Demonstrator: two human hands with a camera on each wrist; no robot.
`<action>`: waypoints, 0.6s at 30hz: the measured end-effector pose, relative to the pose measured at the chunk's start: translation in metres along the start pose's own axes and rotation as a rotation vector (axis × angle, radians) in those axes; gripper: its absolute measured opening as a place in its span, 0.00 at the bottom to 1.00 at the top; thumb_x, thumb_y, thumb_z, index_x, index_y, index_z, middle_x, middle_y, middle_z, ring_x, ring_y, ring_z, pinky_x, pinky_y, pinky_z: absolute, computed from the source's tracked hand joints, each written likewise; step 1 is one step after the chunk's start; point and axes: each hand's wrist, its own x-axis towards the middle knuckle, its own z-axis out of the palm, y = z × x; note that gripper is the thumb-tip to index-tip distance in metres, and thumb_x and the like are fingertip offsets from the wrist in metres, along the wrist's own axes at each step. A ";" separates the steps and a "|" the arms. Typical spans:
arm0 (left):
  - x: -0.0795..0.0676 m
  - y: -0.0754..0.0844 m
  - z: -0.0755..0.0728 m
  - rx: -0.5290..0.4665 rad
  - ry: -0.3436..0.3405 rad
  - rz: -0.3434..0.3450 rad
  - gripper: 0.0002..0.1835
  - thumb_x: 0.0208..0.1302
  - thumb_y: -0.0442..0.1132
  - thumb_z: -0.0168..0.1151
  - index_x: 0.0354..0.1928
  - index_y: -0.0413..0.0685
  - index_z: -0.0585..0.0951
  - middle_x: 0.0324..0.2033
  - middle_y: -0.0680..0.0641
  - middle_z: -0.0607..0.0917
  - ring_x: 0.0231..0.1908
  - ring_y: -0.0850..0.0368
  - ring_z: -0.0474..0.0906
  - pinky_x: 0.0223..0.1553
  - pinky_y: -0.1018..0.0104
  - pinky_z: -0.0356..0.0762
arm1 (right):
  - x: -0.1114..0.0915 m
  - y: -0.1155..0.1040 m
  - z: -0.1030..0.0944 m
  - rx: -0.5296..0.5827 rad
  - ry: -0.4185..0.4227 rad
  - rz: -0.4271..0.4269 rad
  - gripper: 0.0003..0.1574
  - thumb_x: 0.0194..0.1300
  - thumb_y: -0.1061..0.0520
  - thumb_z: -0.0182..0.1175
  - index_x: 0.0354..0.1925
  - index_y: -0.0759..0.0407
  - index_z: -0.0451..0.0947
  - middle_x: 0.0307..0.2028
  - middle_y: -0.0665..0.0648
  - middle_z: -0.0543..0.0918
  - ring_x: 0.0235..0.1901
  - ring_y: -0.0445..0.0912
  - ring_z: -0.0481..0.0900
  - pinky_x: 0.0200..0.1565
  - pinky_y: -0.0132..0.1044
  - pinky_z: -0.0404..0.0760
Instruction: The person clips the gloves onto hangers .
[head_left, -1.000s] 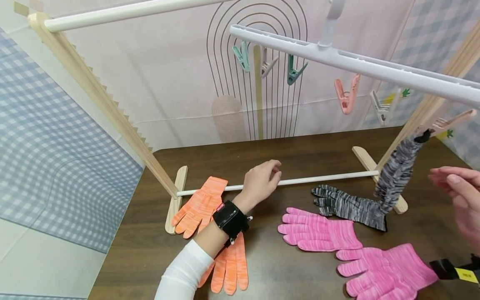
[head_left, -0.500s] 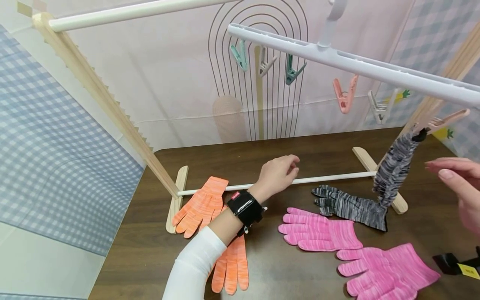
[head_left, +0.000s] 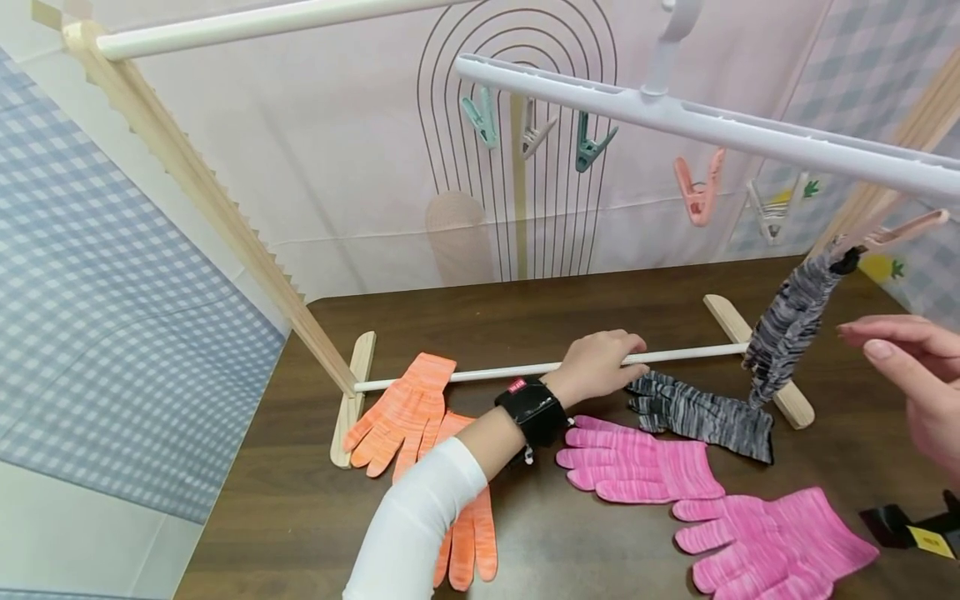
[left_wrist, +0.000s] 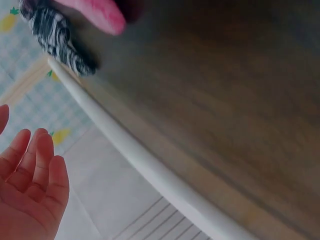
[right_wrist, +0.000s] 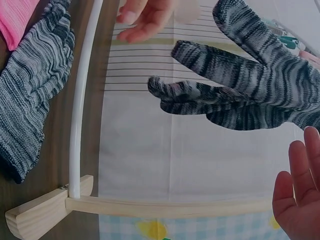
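My left hand [head_left: 600,362], fingers loosely bent and holding nothing, is over the lower white rod, near the fingertips of a black-and-grey knit glove [head_left: 705,421] lying on the table. The matching glove [head_left: 791,325] hangs by its cuff from a pink clothespin [head_left: 900,232], fingers downward. Beside it on the right, my right hand [head_left: 915,375] is raised with relaxed fingers and no object in them. In the right wrist view the hanging glove [right_wrist: 260,75] lies between my right hand [right_wrist: 299,192] and my left hand [right_wrist: 147,20].
Two pink gloves [head_left: 637,460] lie at the front right, and two orange gloves [head_left: 408,408] at the left. A white hanger [head_left: 645,108] with several clothespins [head_left: 592,142] spans the upper right. The wooden rack's left post [head_left: 217,217] and white lower rod [head_left: 510,372] frame the table [head_left: 555,542].
My left hand has moved right along the lower rod, toward the lying black-and-grey glove. My right hand has shifted slightly left. The hanging glove has swung a little.
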 end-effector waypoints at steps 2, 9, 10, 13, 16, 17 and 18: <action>0.002 0.004 0.003 0.017 -0.022 0.005 0.20 0.60 0.55 0.51 0.52 0.58 0.74 0.47 0.59 0.77 0.45 0.67 0.74 0.39 0.74 0.73 | 0.000 0.000 0.001 0.007 -0.001 0.002 0.16 0.56 0.80 0.42 0.40 0.80 0.74 0.39 0.61 0.81 0.41 0.45 0.78 0.48 0.28 0.66; 0.006 0.014 0.012 0.107 -0.084 0.032 0.21 0.59 0.57 0.51 0.52 0.62 0.73 0.48 0.61 0.76 0.46 0.66 0.73 0.37 0.73 0.74 | -0.001 0.001 0.003 0.029 -0.017 0.002 0.16 0.56 0.81 0.41 0.40 0.81 0.73 0.39 0.62 0.80 0.41 0.46 0.77 0.48 0.29 0.66; 0.007 0.015 0.014 0.119 -0.089 0.034 0.21 0.59 0.57 0.51 0.53 0.62 0.72 0.48 0.61 0.76 0.47 0.66 0.73 0.37 0.72 0.74 | -0.002 0.001 0.003 0.029 -0.018 0.002 0.16 0.56 0.81 0.41 0.40 0.81 0.73 0.39 0.62 0.80 0.41 0.46 0.77 0.48 0.29 0.66; 0.007 0.017 0.017 0.150 -0.104 0.044 0.20 0.59 0.56 0.52 0.53 0.63 0.73 0.49 0.61 0.76 0.48 0.65 0.72 0.39 0.72 0.74 | -0.002 0.001 0.003 0.006 -0.013 0.005 0.16 0.56 0.81 0.41 0.39 0.81 0.74 0.39 0.61 0.80 0.42 0.45 0.77 0.48 0.29 0.66; 0.006 0.017 0.020 0.167 -0.129 0.053 0.20 0.58 0.54 0.54 0.53 0.63 0.72 0.49 0.60 0.76 0.49 0.65 0.72 0.41 0.71 0.74 | -0.002 0.001 0.003 -0.011 -0.005 0.013 0.16 0.56 0.80 0.42 0.39 0.80 0.74 0.39 0.61 0.80 0.42 0.45 0.77 0.48 0.28 0.66; 0.005 0.017 0.021 0.173 -0.138 0.055 0.20 0.58 0.54 0.54 0.53 0.63 0.72 0.49 0.60 0.76 0.49 0.65 0.72 0.41 0.71 0.74 | -0.002 0.002 0.003 -0.013 -0.003 0.014 0.16 0.56 0.80 0.42 0.40 0.79 0.74 0.39 0.60 0.80 0.41 0.45 0.77 0.48 0.28 0.66; 0.005 0.016 0.022 0.178 -0.146 0.058 0.20 0.58 0.53 0.55 0.53 0.64 0.72 0.50 0.60 0.76 0.49 0.65 0.72 0.42 0.71 0.74 | -0.003 0.002 0.003 -0.017 -0.002 0.014 0.16 0.56 0.80 0.42 0.40 0.79 0.74 0.39 0.60 0.80 0.41 0.45 0.77 0.48 0.28 0.66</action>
